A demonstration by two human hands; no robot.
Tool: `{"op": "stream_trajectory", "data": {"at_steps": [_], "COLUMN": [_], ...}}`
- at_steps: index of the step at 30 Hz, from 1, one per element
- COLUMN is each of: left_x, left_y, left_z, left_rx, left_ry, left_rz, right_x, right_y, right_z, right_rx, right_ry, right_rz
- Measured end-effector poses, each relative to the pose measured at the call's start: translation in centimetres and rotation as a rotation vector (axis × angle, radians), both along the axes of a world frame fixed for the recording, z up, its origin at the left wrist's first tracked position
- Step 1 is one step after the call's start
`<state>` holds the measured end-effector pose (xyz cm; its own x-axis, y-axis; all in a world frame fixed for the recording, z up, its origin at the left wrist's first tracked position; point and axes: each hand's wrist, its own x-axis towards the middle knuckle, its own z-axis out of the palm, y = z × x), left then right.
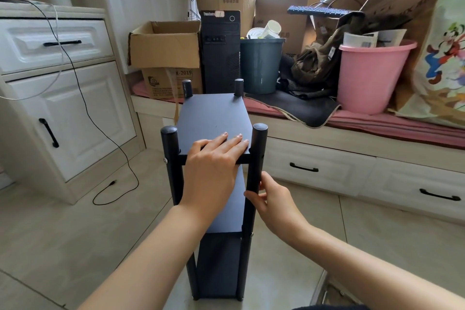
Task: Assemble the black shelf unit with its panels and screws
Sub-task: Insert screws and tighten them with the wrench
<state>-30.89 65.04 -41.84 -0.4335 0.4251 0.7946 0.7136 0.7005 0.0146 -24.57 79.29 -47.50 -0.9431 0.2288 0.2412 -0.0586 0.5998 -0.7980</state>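
Observation:
The black shelf unit (214, 118) stands upright on the tiled floor in the middle of the head view. It has round corner posts and stacked panels, with a silver screw (165, 160) showing on the near left post. My left hand (214, 161) lies flat on the near edge of the top panel, fingers straight. My right hand (269, 199) holds the near right post (259, 148) just below the top panel, with thumb and fingers curled around it.
A white cabinet (63, 98) with a trailing black cable (113, 184) stands at the left. Behind the shelf runs a window bench (327, 153) with drawers, loaded with cardboard boxes, a computer tower (220, 53), a grey bin (261, 65) and a pink bucket (370, 73).

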Motion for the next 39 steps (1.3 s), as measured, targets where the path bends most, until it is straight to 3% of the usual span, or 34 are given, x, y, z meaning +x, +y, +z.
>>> {"op": "stream_trajectory", "data": {"at_steps": [24,39], "left_x": [-0.4,2.5], "left_y": [0.5,7.7], "left_z": [-0.2,-0.6], "left_rx": [0.076,0.052], "left_ry": [-0.051,-0.048], "left_rz": [-0.132,-0.142], "right_x": [-0.1,3.4], "right_y": [1.4,8.0], "right_z": [-0.3,0.0], "right_rx": [0.041,-0.042], "right_ry": [0.013,0.021], "right_rz": [-0.012,-0.06]}}
